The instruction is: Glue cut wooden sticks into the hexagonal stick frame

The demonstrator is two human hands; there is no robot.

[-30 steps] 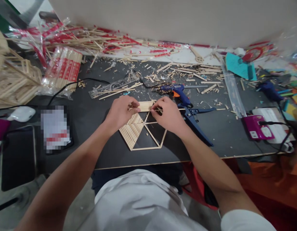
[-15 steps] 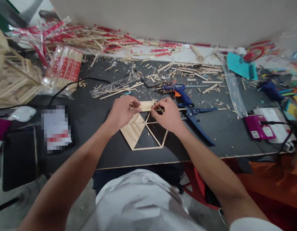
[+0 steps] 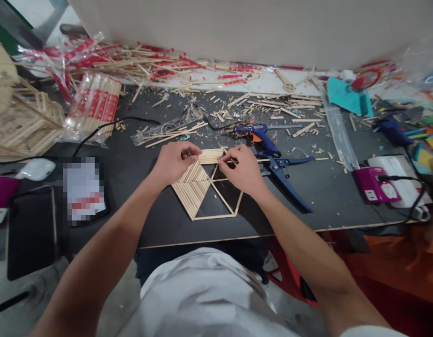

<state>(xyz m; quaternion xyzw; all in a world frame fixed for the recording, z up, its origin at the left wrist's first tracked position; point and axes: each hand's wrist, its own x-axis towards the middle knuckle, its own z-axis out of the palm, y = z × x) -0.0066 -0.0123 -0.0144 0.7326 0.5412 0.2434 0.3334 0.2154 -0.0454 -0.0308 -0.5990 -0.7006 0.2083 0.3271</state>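
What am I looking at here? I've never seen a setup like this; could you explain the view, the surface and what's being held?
There is no machine: these are a person's bare hands, seen from one head-worn camera looking forward and down. On the dark table lies a six-sided frame of wooden sticks, some sections filled with sticks side by side, others open. The left hand is at its upper left side; whether it grips anything is unclear. The right hand appears to pinch a thin stick. Just beyond is a blue glue gun, with a dark blue cutter to the right. Farther left are wrapped sticks.
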